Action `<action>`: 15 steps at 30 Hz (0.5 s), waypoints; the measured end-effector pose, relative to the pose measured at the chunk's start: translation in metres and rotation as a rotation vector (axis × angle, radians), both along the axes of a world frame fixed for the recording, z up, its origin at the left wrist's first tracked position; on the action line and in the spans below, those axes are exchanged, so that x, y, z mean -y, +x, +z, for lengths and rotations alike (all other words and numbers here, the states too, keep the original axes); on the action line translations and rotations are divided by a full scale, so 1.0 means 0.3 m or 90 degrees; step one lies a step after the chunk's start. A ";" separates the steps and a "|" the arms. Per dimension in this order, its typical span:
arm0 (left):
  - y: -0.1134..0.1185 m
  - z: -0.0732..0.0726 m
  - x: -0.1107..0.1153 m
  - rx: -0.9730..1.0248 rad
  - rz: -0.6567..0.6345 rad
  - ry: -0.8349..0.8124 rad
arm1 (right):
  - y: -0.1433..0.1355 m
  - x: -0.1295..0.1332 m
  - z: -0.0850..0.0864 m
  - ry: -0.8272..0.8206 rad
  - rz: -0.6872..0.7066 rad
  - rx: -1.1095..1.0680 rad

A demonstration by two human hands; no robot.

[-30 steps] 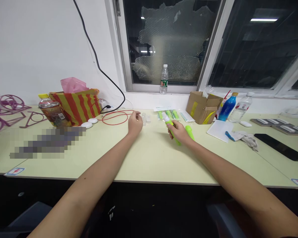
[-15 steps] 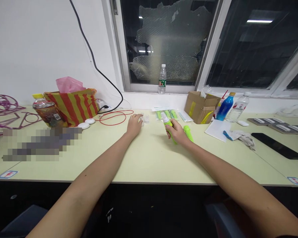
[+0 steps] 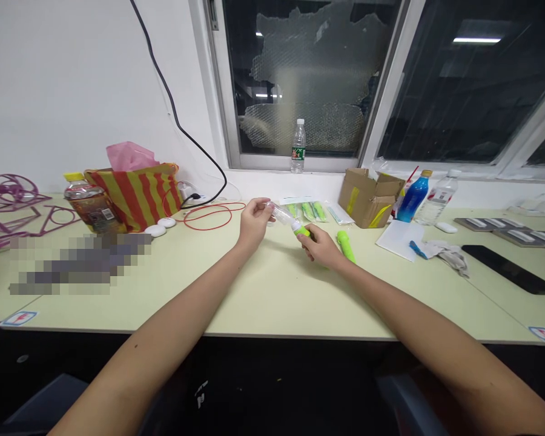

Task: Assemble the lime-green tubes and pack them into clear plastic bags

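In the head view my left hand [image 3: 254, 222] pinches the far end of a clear plastic tube [image 3: 279, 213]. My right hand [image 3: 320, 243] is wrapped around a bright green handle with a white collar [image 3: 301, 229]. The tube's lower end meets the white collar; whether it is seated on it or only touching, I cannot tell. Another green handle [image 3: 346, 245] lies on the table just right of my right hand. Behind my hands, several green pieces in clear packets [image 3: 312, 211] lie flat.
A cardboard box [image 3: 371, 197], a blue bottle [image 3: 413, 197] and a clear bottle stand at the back right. A red cable [image 3: 209, 208] loops across the table at left, near a striped bag [image 3: 140, 197] and a brown drink bottle [image 3: 91, 203]. A black slab [image 3: 511, 268] lies far right.
My left hand has lifted a clear tube from the table and brought it right, to the green handle's white collar. My right hand has tilted the handle toward it.
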State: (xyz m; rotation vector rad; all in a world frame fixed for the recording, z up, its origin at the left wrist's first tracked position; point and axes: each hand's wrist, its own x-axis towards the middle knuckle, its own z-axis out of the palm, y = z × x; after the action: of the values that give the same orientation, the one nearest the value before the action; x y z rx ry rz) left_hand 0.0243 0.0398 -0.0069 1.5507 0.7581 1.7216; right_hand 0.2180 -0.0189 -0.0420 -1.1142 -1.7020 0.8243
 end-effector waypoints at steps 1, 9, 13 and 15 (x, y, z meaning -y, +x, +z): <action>0.006 -0.002 0.009 -0.007 -0.015 0.000 | -0.001 0.000 -0.001 0.011 -0.004 0.011; 0.039 -0.027 0.052 -0.096 -0.089 0.005 | -0.002 0.005 -0.002 0.043 -0.019 0.059; 0.040 -0.028 0.052 -0.090 -0.104 0.005 | -0.001 -0.001 -0.006 0.090 -0.093 0.103; 0.042 -0.027 0.053 -0.078 -0.115 0.006 | -0.001 -0.005 -0.012 0.104 -0.123 0.125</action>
State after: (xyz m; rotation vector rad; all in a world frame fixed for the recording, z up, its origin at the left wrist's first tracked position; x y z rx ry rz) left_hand 0.0367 0.0240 -0.0150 1.6899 0.6485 1.5119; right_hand 0.2176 -0.0173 -0.0455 -1.2559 -1.7530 0.4592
